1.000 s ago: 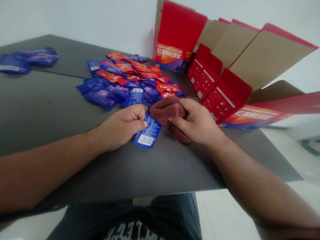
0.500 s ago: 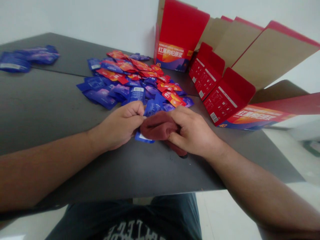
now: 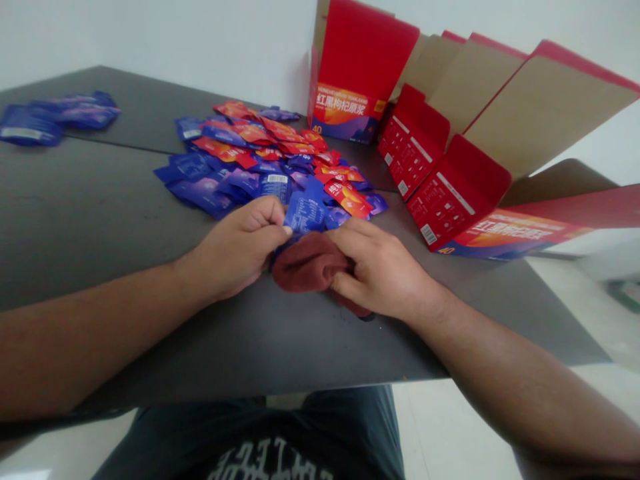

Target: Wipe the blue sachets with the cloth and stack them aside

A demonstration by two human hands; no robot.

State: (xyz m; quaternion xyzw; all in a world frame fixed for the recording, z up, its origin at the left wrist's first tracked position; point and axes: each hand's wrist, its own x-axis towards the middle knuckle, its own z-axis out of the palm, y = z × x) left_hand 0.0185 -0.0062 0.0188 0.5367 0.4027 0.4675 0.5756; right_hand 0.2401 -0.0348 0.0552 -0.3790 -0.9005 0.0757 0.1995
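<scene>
My left hand (image 3: pixel 239 252) pinches the top end of a blue sachet (image 3: pixel 305 215) between thumb and forefinger. My right hand (image 3: pixel 381 273) is closed on a dark red cloth (image 3: pixel 306 265) that lies over the lower part of that sachet. Both hands rest on the dark grey table (image 3: pixel 100 220), just in front of a loose heap of blue and red sachets (image 3: pixel 260 157).
Several opened red cardboard boxes (image 3: pixel 450 193) with raised flaps stand at the back right, one upright box (image 3: pixel 350 100) behind the heap. A small pile of blue sachets (image 3: pixel 55 117) lies at the far left. The table's front edge runs just above my lap.
The cloth in my right hand has slid down from the sachet's top end over its lower part, covering the barcode end. My left hand kept its pinch.
</scene>
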